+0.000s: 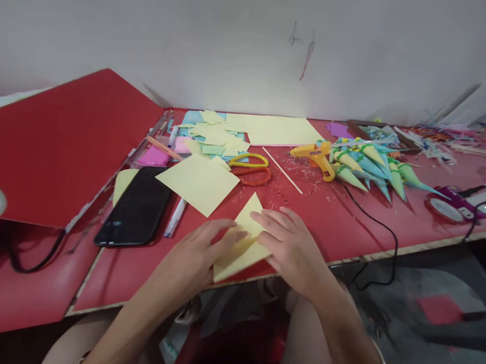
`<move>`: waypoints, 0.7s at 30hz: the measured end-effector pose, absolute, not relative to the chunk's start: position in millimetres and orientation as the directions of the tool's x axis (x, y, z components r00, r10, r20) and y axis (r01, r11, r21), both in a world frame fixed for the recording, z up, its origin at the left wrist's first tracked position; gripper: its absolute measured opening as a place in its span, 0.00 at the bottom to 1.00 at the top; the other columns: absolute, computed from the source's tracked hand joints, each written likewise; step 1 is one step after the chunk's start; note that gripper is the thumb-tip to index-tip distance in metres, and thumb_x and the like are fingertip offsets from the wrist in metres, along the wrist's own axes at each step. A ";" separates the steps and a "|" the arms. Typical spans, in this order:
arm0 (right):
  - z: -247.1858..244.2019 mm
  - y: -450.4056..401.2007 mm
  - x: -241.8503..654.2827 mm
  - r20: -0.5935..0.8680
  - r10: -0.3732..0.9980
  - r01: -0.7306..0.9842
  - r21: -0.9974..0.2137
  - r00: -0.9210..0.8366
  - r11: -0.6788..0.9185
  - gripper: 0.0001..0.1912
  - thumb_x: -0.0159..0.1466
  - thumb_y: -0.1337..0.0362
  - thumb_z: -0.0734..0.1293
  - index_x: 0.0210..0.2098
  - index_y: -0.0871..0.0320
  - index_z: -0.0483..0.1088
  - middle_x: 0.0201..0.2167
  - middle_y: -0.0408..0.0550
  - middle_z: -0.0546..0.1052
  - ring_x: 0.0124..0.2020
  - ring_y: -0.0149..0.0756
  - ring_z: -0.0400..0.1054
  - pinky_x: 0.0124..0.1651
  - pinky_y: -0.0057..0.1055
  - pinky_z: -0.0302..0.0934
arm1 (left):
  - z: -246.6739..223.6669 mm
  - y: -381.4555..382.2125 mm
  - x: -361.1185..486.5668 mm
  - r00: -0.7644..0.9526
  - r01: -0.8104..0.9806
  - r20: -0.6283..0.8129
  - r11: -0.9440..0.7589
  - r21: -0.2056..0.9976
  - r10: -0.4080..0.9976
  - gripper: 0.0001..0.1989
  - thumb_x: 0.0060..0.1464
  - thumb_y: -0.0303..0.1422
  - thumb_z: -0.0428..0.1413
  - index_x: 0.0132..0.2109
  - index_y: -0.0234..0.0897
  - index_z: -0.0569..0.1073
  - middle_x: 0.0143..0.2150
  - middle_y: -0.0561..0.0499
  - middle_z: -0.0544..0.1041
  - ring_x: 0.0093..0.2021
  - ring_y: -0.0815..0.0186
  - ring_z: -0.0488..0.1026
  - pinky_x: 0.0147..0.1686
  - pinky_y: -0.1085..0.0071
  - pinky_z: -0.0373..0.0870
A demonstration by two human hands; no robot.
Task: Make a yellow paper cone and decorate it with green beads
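A pale yellow sheet of paper [242,257] lies slantwise at the front edge of the red table, one corner pointing away from me. My left hand [206,248] is on its left side, thumb and fingers closed on the paper. From the right, my right hand [291,242] reaches over the sheet with fingers apart, some resting on its surface; its thumb is partly hidden. Just beyond lies another yellow paper square [199,184]. Behind that are scissors with yellow and orange handles [250,168], their blades covered by paper.
To the left are a black phone [136,208], a white pen [175,218] and a large red board [67,149]. Paper scraps [213,133] lie at the back. A yellow glue gun [316,158], its black cord trailing off the edge, sits beside several paper cones [367,165]. A thin stick [282,170] lies mid-table.
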State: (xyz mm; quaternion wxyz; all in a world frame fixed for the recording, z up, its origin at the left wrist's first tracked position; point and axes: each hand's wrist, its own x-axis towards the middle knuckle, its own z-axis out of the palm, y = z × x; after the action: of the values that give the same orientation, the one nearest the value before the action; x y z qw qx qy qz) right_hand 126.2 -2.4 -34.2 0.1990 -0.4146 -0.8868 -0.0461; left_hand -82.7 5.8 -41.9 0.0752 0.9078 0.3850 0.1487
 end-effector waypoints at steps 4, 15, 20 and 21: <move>-33.3 -1.6 127.6 0.191 0.750 0.681 -0.323 -0.633 0.657 0.10 0.55 0.74 0.65 0.36 0.58 0.66 0.42 0.48 0.74 0.42 0.37 0.67 0.46 0.35 0.61 | -42.8 5.0 -89.9 0.699 0.636 0.220 -0.732 0.243 0.681 0.16 0.54 0.24 0.48 0.49 0.41 0.68 0.45 0.48 0.72 0.44 0.63 0.70 0.41 0.66 0.70; -38.2 -3.0 135.3 0.208 0.747 0.615 -0.453 -0.631 0.646 0.12 0.60 0.73 0.62 0.41 0.56 0.70 0.46 0.47 0.74 0.48 0.34 0.66 0.51 0.31 0.59 | -36.1 0.9 -84.3 0.715 0.623 0.290 -0.768 0.149 0.636 0.12 0.57 0.24 0.45 0.42 0.37 0.71 0.35 0.49 0.75 0.32 0.65 0.72 0.30 0.69 0.68; -38.8 -2.2 140.7 0.203 0.743 0.591 -0.488 -0.638 0.642 0.10 0.59 0.74 0.63 0.38 0.57 0.71 0.44 0.47 0.75 0.47 0.34 0.66 0.50 0.31 0.59 | -35.1 -3.2 -78.4 0.751 0.595 0.255 -0.792 0.140 0.609 0.08 0.56 0.26 0.49 0.40 0.37 0.71 0.33 0.51 0.75 0.31 0.65 0.72 0.30 0.69 0.69; -38.6 -2.2 141.1 0.188 0.741 0.590 -0.495 -0.645 0.638 0.12 0.58 0.74 0.63 0.40 0.57 0.70 0.45 0.47 0.74 0.48 0.34 0.66 0.50 0.32 0.59 | -35.5 -4.1 -77.9 0.746 0.599 0.249 -0.786 0.153 0.618 0.08 0.55 0.26 0.50 0.40 0.37 0.71 0.33 0.51 0.75 0.31 0.65 0.72 0.31 0.69 0.69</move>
State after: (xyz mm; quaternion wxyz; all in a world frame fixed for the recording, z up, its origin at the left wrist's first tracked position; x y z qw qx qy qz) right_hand 141.1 -2.2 -38.6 0.1906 -0.3760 -0.8847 0.1988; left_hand -77.9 -4.1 -35.5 0.0319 0.9338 0.3258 0.1442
